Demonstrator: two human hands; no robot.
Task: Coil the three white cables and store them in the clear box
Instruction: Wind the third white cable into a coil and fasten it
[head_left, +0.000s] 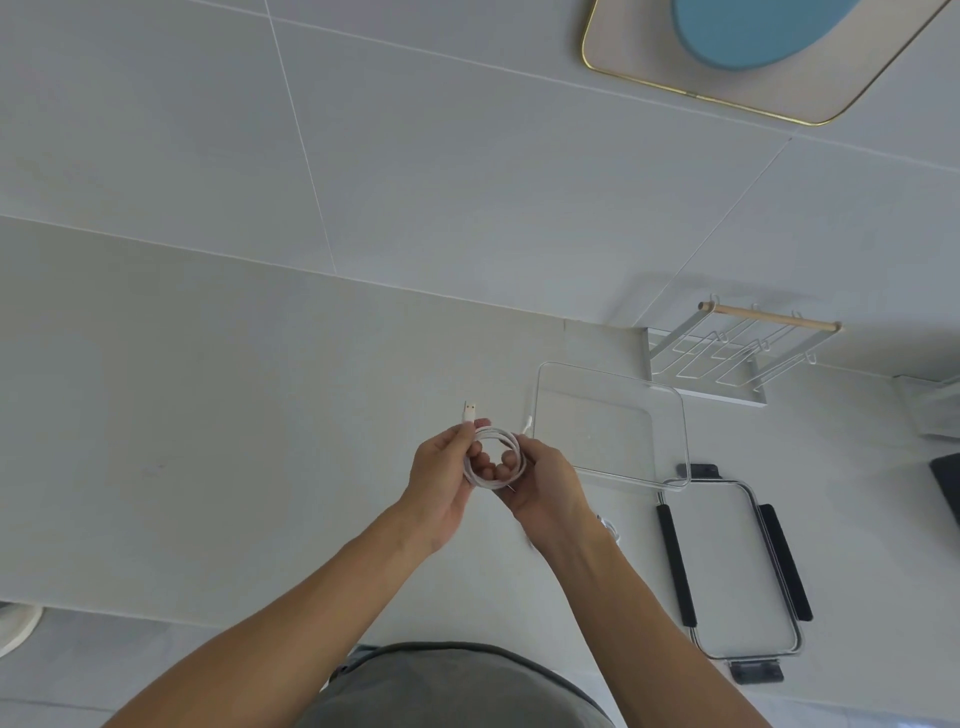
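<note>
Clear box (670, 441) sits empty at three o'clock of the hands, and just beside it the left hand (441, 483) and right hand (545, 483) both pinch a nearly wound white cable (496, 457), which next wants tucking in and lowering inside.

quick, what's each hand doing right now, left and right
Left hand: closed on the coiled white cable, near its USB plug end.
Right hand: closed on the same coil, fingers through the loop.

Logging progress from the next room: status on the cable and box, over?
Left hand and right hand both hold coiled white cable. Clear box open, looks empty. Nothing in the way.
</note>
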